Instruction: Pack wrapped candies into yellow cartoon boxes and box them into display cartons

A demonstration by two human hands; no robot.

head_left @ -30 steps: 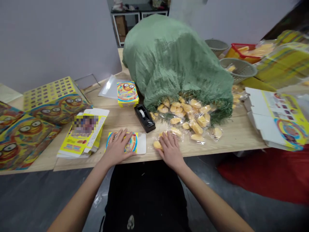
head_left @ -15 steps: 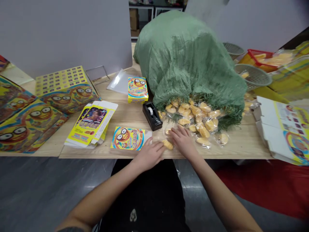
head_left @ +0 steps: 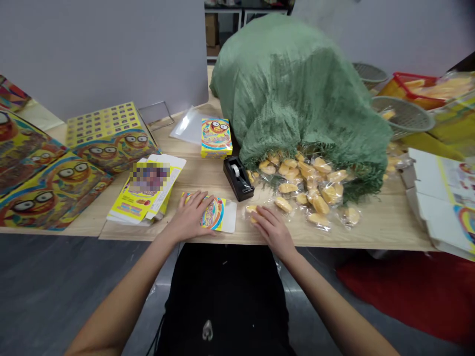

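Note:
My left hand [head_left: 191, 217] lies flat with fingers spread on a flattened colourful small box [head_left: 218, 216] near the table's front edge. My right hand [head_left: 272, 228] rests open, palm down, on a clear-wrapped yellow snack packet [head_left: 251, 210] just right of that box. More wrapped yellow snacks [head_left: 308, 180] spill from the mouth of a big green mesh sack [head_left: 293, 84] behind my right hand. A black tape dispenser [head_left: 238, 178] stands between the sack and the flat box.
A made-up small box [head_left: 216, 136] stands behind the dispenser. Flat yellow cartons [head_left: 146, 195] lie left of my hand, large printed boxes [head_left: 67, 163] further left. Grey baskets [head_left: 403, 113], a red basket [head_left: 415, 86] and unfolded cartons [head_left: 445, 198] are at the right. The wooden table [head_left: 371, 232] ends at my lap.
My left hand has gone back left from beside the snack packet onto the flat box. My right hand has slid a little toward me over the packet. The view has shifted slightly.

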